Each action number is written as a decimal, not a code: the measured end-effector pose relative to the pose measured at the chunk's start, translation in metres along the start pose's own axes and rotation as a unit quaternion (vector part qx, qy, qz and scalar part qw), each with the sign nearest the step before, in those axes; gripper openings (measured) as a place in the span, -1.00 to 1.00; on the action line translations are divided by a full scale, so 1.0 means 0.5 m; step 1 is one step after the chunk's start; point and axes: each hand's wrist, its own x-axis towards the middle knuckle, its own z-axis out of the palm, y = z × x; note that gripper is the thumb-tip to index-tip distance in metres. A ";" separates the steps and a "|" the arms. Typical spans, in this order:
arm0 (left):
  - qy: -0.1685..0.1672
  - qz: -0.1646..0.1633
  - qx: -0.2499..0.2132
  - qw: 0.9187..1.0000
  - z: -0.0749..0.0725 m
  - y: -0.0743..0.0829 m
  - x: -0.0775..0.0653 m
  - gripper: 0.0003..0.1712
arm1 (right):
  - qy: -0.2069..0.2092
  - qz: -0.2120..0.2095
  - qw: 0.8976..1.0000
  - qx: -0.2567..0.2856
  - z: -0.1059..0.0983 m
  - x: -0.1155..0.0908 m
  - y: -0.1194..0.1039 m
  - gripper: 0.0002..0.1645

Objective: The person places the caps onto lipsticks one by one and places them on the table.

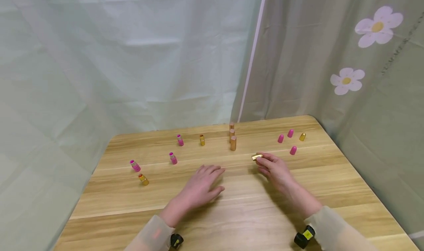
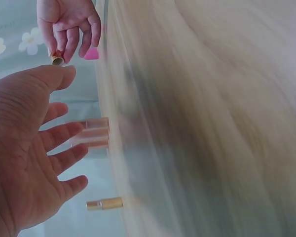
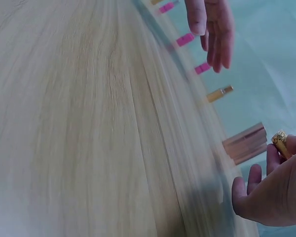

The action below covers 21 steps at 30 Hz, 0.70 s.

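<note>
My right hand point(image 1: 274, 170) pinches a small gold lipstick cap point(image 1: 255, 157) between thumb and fingers, above the right half of the table. In the left wrist view the hollow end of this cap point(image 2: 57, 60) shows. My left hand point(image 1: 201, 184) hovers over the middle of the table, palm down, fingers spread and holding nothing. Right of the right hand stand three pink bullet-shaped caps point(image 1: 293, 150) and one gold cap point(image 1: 302, 137). On the left side stand three pink lipstick bases point(image 1: 173, 158) and two gold ones point(image 1: 144, 179), their tops uncovered.
Three copper-coloured tubes point(image 1: 233, 143) stand in a row near the back edge, between the two hands. The wooden table point(image 1: 245, 214) has rounded back corners. A pale curtain point(image 1: 149, 59) with printed flowers point(image 1: 377, 25) hangs behind and beside it.
</note>
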 end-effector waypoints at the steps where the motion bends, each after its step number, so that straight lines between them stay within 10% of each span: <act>1: 0.004 0.000 -0.001 1.000 -0.001 -0.001 -0.003 -0.28 | 0.004 0.000 1.000 0.002 0.003 0.001 0.001 -0.58; 11: 0.064 -0.031 -0.035 0.997 -0.033 -0.025 -0.031 -0.39 | 0.005 0.010 1.000 -0.003 0.012 0.005 0.002 -0.58; 21: 0.183 -0.103 -0.033 0.977 -0.127 -0.101 -0.108 -0.48 | 0.006 0.011 1.000 -0.003 0.004 0.011 0.000 -0.58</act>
